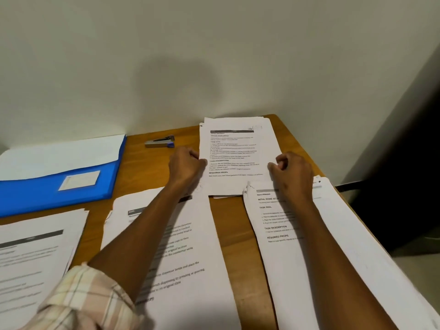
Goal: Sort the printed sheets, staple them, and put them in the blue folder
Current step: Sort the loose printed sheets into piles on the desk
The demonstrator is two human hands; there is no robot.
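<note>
A stack of printed sheets point(234, 153) lies at the far end of the wooden table, near the wall. My left hand point(187, 166) pinches its left edge and my right hand point(292, 172) pinches its right edge. Three more piles of printed sheets lie nearer me: one at the left point(35, 253), one in the middle point(190, 246) under my left forearm, one at the right point(297, 234) under my right forearm. The blue folder point(47, 186) lies open at the far left with white paper in it. A grey and blue stapler point(160, 142) rests behind my left hand.
The wooden table point(226, 234) butts against a pale wall at the back. Its right edge drops off to a dark gap and floor. A plaid sleeve covers my left upper arm at the bottom left.
</note>
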